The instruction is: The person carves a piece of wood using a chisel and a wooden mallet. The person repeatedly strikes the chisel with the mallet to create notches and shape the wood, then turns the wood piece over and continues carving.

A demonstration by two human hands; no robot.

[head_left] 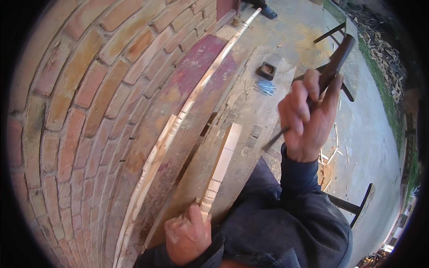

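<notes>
My left hand (187, 232) grips the lower end of a pale wooden bar (221, 165) with carved notches, lying on the weathered plank bench (252, 111). My right hand (313, 116) is raised at the right, closed on a dark, thick tool (337, 56) angled up and away. A thin metal shank (276, 139) points down-left from below that hand; whether it is gripped there too, I cannot tell. Long pale strips (147, 178) with notches lie along the bench's left side, beside the pinkish-stained board. A small dark box (267, 70) and a pile of silvery nails (264, 87) sit farther up the bench.
A brick wall (76, 125) runs along the left. Dark metal stands (357, 210) are at the right on the concrete floor (375, 143), with wood offcuts (333, 152) scattered there. A person's shoe (269, 12) shows at the top; a heap of scrap wood (382, 62) lies beyond.
</notes>
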